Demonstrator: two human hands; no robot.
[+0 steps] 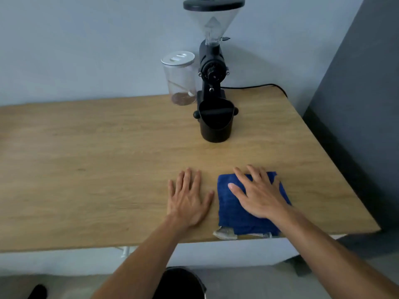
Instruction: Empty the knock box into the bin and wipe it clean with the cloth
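A black knock box (pixel 216 124) with a bar across its mouth stands upright on the wooden table (pixel 97 158), far from both hands. A folded blue cloth (pixel 237 214) lies near the table's front edge. My right hand (pixel 259 193) rests flat on top of the cloth, fingers spread. My left hand (pixel 187 197) lies flat on the bare wood just left of the cloth, holding nothing. A dark round shape (pixel 179 283) sits on the floor below the table's front edge, between my forearms; it may be the bin.
A black coffee grinder (pixel 212 61) with a clear hopper stands right behind the knock box, its cable (pixel 259 85) running right. A clear jar (pixel 180 78) with a white lid stands to its left. A grey wall (pixel 356 104) borders the table's right edge.
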